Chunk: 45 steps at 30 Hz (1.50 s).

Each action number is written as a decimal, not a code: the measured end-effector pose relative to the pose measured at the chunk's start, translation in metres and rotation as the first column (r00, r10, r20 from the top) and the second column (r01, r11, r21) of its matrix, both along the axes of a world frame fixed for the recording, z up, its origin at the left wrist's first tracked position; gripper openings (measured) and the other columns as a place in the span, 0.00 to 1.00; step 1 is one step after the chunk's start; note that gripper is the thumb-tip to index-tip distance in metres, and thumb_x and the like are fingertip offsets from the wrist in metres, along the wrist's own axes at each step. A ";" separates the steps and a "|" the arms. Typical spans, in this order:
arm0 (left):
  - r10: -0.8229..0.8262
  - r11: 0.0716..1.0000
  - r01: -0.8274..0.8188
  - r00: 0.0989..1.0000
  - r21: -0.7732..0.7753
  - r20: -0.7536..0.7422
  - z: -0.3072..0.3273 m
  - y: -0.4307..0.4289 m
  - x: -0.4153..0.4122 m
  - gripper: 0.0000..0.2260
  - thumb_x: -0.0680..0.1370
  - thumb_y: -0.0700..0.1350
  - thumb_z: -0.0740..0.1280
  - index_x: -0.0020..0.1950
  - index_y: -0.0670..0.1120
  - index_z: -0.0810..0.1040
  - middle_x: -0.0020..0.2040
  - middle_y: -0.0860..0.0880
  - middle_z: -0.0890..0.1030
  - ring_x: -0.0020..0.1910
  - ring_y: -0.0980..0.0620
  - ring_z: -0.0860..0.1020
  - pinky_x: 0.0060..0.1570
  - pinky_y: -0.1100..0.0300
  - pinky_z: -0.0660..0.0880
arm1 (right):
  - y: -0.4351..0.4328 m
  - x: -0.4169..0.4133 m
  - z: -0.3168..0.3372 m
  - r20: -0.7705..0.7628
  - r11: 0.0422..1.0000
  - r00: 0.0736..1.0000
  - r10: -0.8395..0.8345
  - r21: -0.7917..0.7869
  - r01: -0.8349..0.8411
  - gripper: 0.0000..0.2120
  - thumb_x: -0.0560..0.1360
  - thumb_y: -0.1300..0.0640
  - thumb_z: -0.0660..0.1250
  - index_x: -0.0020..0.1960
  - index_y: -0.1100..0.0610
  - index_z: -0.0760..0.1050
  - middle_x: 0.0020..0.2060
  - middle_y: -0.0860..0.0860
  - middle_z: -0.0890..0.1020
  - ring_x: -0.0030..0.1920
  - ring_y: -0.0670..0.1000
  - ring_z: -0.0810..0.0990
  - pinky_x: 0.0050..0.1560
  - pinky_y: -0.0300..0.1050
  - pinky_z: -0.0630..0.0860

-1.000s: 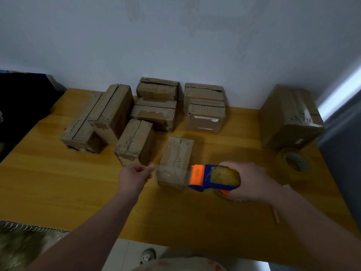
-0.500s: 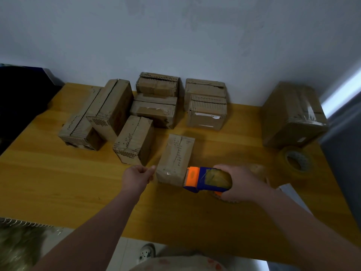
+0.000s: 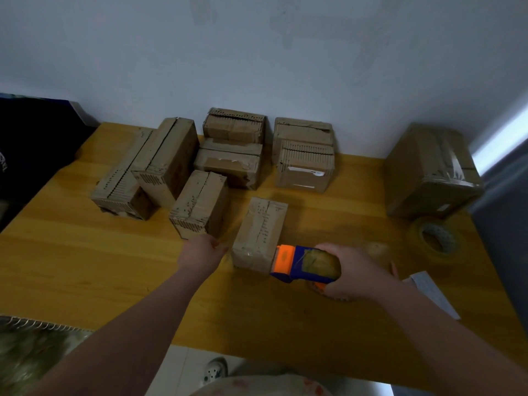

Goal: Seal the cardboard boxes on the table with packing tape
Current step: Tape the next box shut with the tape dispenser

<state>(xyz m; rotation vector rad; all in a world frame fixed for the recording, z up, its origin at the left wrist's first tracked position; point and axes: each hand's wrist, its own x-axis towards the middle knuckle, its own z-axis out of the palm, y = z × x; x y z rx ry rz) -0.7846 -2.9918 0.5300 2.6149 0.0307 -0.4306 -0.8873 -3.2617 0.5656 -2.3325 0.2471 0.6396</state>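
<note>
A small cardboard box [image 3: 261, 230] stands alone near the middle of the wooden table [image 3: 85, 267], its top seam split. My right hand [image 3: 351, 271] grips a blue and orange tape dispenser [image 3: 303, 264], whose orange end touches the box's near right corner. My left hand [image 3: 201, 251] hovers just left of the box with loosely curled fingers, holding nothing. Whether it touches the box is unclear.
Several more small cardboard boxes [image 3: 183, 167] crowd the back of the table by the wall. A larger taped box [image 3: 428, 172] sits at the right rear, with a spare tape roll [image 3: 437, 240] in front of it. A white paper [image 3: 434, 292] lies by my right forearm.
My right hand has carried the dispenser leftwards up to the box's near right corner. My left hand stays beside the box's left side.
</note>
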 end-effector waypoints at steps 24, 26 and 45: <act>-0.622 0.771 0.594 0.780 0.232 0.073 0.005 -0.019 -0.030 0.28 0.82 0.56 0.48 0.79 0.51 0.42 0.79 0.52 0.42 0.77 0.51 0.38 0.72 0.44 0.35 | 0.019 0.005 0.003 0.108 0.997 0.993 0.043 -0.061 -0.036 0.32 0.64 0.57 0.78 0.63 0.43 0.70 0.48 0.42 0.76 0.43 0.40 0.77 0.34 0.29 0.72; -0.693 0.700 0.654 0.720 0.288 0.050 0.003 -0.016 -0.031 0.32 0.76 0.60 0.37 0.78 0.51 0.39 0.79 0.51 0.39 0.76 0.53 0.37 0.71 0.48 0.34 | 0.022 0.005 0.002 0.118 0.997 0.992 0.050 -0.065 -0.043 0.31 0.64 0.56 0.79 0.63 0.43 0.71 0.49 0.43 0.77 0.44 0.40 0.77 0.34 0.28 0.70; -0.749 0.622 0.693 0.663 0.365 0.018 0.000 -0.015 -0.030 0.41 0.79 0.54 0.61 0.77 0.48 0.32 0.72 0.52 0.29 0.72 0.54 0.31 0.70 0.57 0.32 | 0.015 -0.005 0.047 0.029 0.997 0.997 0.073 -0.013 -0.073 0.36 0.65 0.59 0.77 0.69 0.43 0.66 0.51 0.46 0.75 0.39 0.47 0.81 0.30 0.35 0.77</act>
